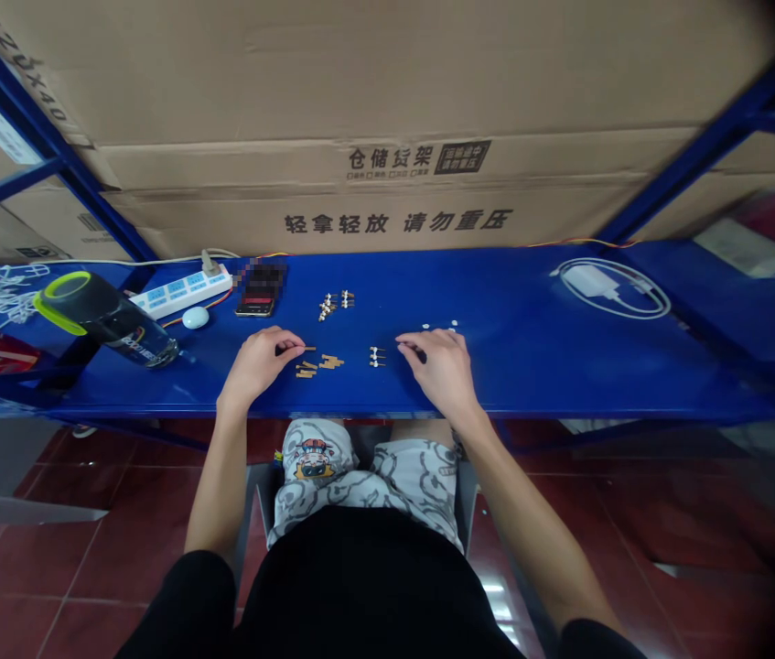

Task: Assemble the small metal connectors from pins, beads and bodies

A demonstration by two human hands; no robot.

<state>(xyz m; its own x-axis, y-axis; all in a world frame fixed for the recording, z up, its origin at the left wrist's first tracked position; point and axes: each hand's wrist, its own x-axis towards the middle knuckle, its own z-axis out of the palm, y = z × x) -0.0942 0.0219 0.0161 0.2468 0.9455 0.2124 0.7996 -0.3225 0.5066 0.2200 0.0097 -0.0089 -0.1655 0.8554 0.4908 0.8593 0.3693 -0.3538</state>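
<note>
- The left hand (258, 364) pinches a slim brass piece (311, 348) between thumb and forefinger, holding it just above or at the surface (524, 371); which of the two, I cannot tell.
- The right hand (443, 364) has its thumb and forefinger drawn nearly together; whether something tiny sits between the tips, I cannot tell.
- For pieces this small, a light fingertip grip near one end seems best, leaving the other end exposed and visible.
- Loose brass pieces (331, 362) lie scattered near the left hand, at the near side of the surface; lifting one singly, without sweeping its neighbours, would likely avoid rolling them toward the edge.
- Between the hands, three brass-and-white pieces (377, 357) lie in a short column, so wrists and sleeves are best carried clear of them.
- A farther cluster of similar pieces (327, 306) lies beyond the left hand, safely out of the working gap.
- Small white bits (426, 327) lie just beyond the right hand; they look light, and a gentle touch should suit them.
- Resting the fingertips on the surface would probably steady both pinches.
</note>
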